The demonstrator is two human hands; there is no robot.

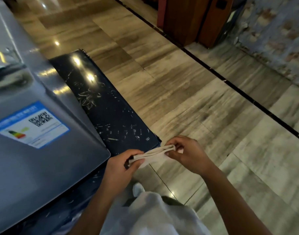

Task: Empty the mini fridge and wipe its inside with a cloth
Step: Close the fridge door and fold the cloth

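Two hands meet low in the centre of the view, both forearms reaching forward from the bottom edge. Your left hand (123,164) is curled around one end of a pale folded cloth (153,155), thumb pressed on top and fingers wrapped beneath it. Your right hand (187,153) pinches the opposite end between thumb and bent fingertips, knuckles raised. You hold the cloth stretched between them, bunched into narrow folds, above the floor and just beside the fridge's near corner.

Mini fridge (31,133): grey, glossy, fills the left side; its door looks shut from this angle, though the seam cannot be made out. The left and bottom frame edges cut it off. A blue-bordered energy label (31,123) with a QR code sits on its front face; the print is too blurred to read. Reflections at upper left of the fridge are indistinct.

Dark mat (103,102), flecked with white marks, lies on the tiled floor (187,92) and runs under the fridge. White garment (150,216) covers the lower centre. Wooden furniture (192,19) and patterned fabric (272,36) at top right are motion-blurred and cropped.
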